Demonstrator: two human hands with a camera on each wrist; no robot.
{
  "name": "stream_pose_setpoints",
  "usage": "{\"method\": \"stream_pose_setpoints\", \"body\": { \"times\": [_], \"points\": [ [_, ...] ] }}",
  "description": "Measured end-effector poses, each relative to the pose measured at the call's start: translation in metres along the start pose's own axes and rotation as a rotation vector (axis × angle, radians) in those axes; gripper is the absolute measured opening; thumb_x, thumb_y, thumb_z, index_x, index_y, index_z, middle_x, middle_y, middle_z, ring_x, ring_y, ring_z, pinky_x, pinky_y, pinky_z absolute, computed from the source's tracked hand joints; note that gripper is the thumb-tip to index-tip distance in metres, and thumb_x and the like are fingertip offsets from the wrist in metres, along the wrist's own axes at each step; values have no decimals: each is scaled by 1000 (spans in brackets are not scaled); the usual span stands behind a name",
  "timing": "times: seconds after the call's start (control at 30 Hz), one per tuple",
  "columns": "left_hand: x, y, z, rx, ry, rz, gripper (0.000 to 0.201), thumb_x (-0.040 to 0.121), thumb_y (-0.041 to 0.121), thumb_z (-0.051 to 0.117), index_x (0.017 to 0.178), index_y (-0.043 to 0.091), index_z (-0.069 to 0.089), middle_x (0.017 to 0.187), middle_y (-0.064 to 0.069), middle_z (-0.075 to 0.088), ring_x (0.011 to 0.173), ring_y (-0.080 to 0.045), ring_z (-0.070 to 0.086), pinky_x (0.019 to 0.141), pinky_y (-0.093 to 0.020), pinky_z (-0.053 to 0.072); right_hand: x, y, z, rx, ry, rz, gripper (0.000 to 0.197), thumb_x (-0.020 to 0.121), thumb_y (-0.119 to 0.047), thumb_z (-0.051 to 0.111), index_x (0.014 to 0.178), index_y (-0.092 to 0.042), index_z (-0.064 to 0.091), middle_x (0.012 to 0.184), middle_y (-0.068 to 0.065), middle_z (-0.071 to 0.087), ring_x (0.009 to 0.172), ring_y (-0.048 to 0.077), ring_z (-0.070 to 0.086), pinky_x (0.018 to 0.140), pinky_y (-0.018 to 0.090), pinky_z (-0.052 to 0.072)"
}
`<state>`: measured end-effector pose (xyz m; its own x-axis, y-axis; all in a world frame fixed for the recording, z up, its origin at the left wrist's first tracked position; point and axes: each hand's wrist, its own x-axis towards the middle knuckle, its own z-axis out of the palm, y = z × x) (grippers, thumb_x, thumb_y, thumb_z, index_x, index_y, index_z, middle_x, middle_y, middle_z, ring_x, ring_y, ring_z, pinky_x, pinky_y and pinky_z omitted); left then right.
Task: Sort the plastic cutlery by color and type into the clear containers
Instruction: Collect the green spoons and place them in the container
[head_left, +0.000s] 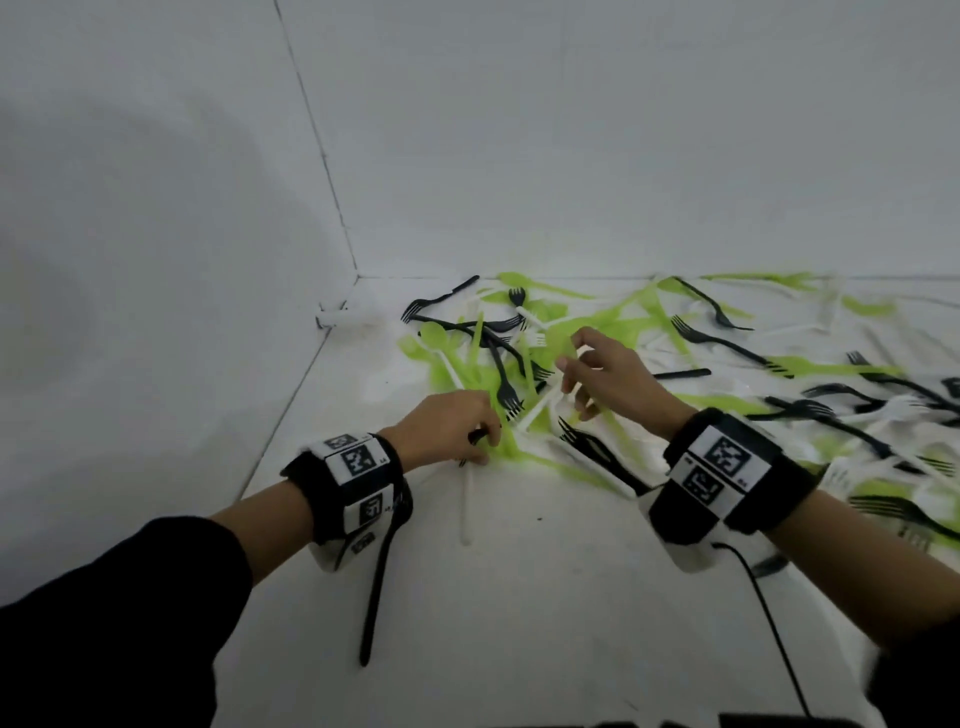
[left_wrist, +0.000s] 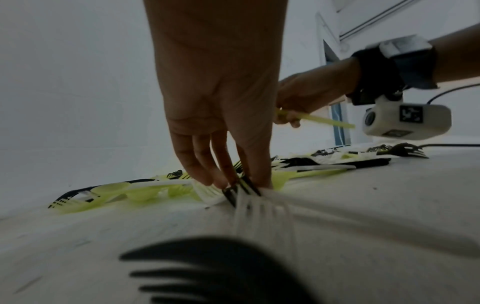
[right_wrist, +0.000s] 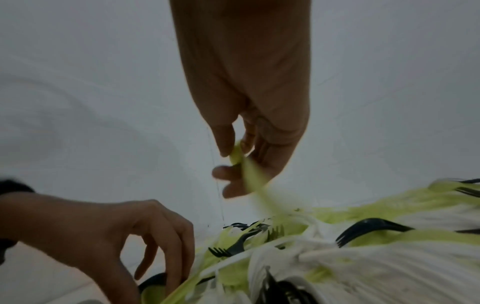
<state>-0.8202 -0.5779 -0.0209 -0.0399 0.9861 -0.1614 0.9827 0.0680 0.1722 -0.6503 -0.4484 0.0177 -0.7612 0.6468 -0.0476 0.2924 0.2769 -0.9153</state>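
We pinch a green handle (right_wrist: 237, 156) w/ right hand (head_left: 608, 374), left hand (head_left: 452, 426) grips black fork (left_wrist: 242, 185); cutlery's light, slick, bendy, so hold mid-handle.

Green, black and white cutlery (head_left: 519, 364); black-and-white checked wristbands (head_left: 358, 460).

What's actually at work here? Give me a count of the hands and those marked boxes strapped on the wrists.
Bare hands: 2 (left hand, right hand)
Marked wrist boxes: 2 (left wrist box, right wrist box)
Total: 4
Green, black and white plastic cutlery: too tangled to count.
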Motion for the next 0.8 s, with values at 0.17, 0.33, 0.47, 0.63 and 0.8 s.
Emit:
{"method": "stream_pose_setpoints", "body": {
  "times": [0.17,0.33,0.47,0.63,0.8],
  "points": [
    [14,-18,-5,-195,113,67,15,81,23,71,94,17,72,109,2,55,95,-5,47,66,-13,33,-4,8,-8,-152,74,0,11,93,-20,54,94,-13,45,66,-2,58,52,8,44,40,11,35],
    [15,-35,-38,-719,267,-32,22,71,6,78,78,22,65,87,2,64,76,9,58,70,-9,46,9,24,-4,-308,59,7,10,86,-12,62,94,-8,59,62,2,61,56,4,54,55,4,38],
    [21,-41,-63,-1031,242,-114,15,81,2,67,84,15,61,68,10,66,67,1,61,68,-14,49,34,30,-3,-446,77,-96,22,87,-18,62,84,2,69,73,17,66,65,24,58,56,16,38],
    [31,-46,-69,-1340,375,-237,8,94,18,52,90,18,59,77,10,67,70,0,65,74,-20,51,56,27,1,-602,-160,-197,18,83,-21,69,93,-7,74,86,9,67,87,25,60,66,22,33],
    [43,-47,-76,-1707,461,-299,17,101,19,38,91,13,50,86,-2,50,78,-14,61,68,-29,57,68,24,7,-836,-281,-313,27,83,-9,64,108,-18,66,95,-2,63,93,19,58,69,23,34]
  ]
}}
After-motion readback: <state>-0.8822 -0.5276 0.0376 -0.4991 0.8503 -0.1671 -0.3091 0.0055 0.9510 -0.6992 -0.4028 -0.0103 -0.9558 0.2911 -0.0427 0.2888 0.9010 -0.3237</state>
